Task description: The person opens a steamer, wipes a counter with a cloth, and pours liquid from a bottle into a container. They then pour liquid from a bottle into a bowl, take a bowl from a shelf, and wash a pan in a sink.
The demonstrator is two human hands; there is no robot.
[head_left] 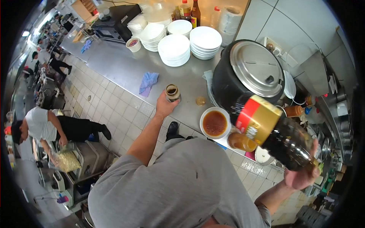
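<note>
My left hand (166, 104) is wrapped round a small open glass jar (172, 92) that stands on the steel counter (125, 72) near its front edge. In my right hand (302, 174) is a large dark bottle (266, 131) with a red and gold label, raised and tilted, gripped near one end. A white bowl (215, 122) of reddish-brown sauce sits between the two hands. Left of the bowl lies a round lid (200, 100). An orange-brown jar (241, 141) stands beside the bowl, partly behind the bottle.
A large black cooker (247, 68) with a steel lid stands behind the bowl. White plates and bowls (173, 49) are stacked at the back. A blue cloth (148, 83) lies near the counter edge. A co-worker (53, 127) handles a bag at the left; other people are farther off.
</note>
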